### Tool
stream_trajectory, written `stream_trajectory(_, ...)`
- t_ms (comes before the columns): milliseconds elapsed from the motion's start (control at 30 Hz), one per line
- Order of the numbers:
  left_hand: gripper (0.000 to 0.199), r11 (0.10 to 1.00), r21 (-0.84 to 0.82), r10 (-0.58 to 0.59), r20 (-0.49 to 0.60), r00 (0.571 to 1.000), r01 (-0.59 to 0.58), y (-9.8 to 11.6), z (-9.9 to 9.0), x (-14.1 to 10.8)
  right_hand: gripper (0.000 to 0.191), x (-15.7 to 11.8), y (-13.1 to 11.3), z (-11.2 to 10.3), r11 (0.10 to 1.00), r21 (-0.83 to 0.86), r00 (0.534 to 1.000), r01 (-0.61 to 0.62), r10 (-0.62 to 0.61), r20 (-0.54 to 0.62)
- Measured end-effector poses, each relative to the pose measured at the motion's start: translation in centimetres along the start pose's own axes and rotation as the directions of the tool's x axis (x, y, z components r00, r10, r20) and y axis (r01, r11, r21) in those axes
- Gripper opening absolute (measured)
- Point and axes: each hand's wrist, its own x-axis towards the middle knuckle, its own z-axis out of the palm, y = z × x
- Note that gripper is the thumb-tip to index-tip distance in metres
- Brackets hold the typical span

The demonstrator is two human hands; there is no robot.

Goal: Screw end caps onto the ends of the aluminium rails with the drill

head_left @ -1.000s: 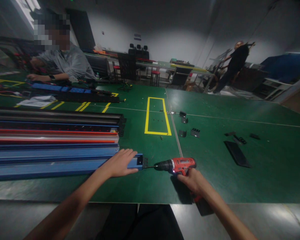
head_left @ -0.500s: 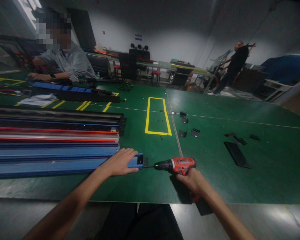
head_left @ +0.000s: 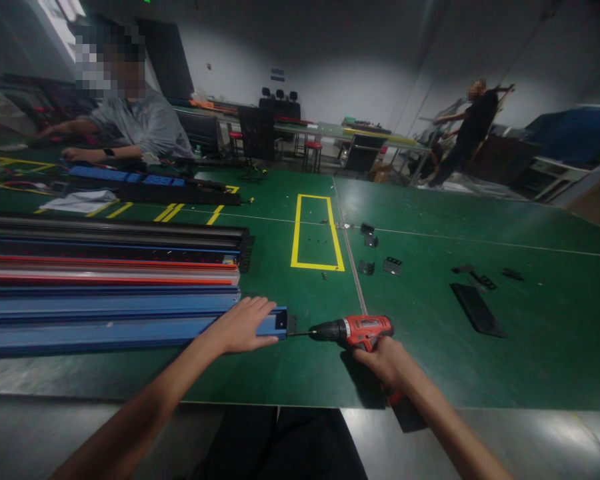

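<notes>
My left hand lies over the end of a long blue rail, thumb on its near side and fingers across the far side. A small black bracket sits at the rail's end face. In my right hand is a red and black cordless drill, gripped by its handle. Its long bit points left, and the tip meets the black bracket. Whether a screw is there is too small to tell.
More blue rails, red strips and black rails lie alongside on the green table. Several small black brackets and a flat black piece lie to the right. Across the table sits a person; another person stands farther back.
Both hands, the drill and the blue rail hold nearly the same position. The view has shifted slightly. The standing person's arms at the back right have moved.
</notes>
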Motion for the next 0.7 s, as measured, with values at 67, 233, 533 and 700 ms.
stream_trajectory(67,0.072,1.000,0.002,-0.002,0.005,1.000,0.002,0.08,-0.11,0.00,0.024,0.01,-0.04,-0.03,1.000,0.008,1.000,0.000,0.000,0.005)
stream_trajectory(233,0.069,1.000,-0.004,-0.006,0.008,1.000,0.006,0.33,-0.65,0.02,0.026,-0.05,-0.13,-0.03,1.000,0.005,1.000,-0.020,0.020,0.009)
stream_trajectory(533,0.068,1.000,-0.007,-0.017,0.021,1.000,0.017,0.47,-0.78,-0.05,0.025,-0.13,-0.17,0.04,0.999,0.036,1.000,0.006,-0.006,0.015)
stream_trajectory(700,0.069,1.000,-0.005,-0.011,0.022,1.000,0.011,0.37,-0.71,-0.04,0.024,0.05,0.02,0.23,1.000,0.027,1.000,-0.008,0.008,0.001)
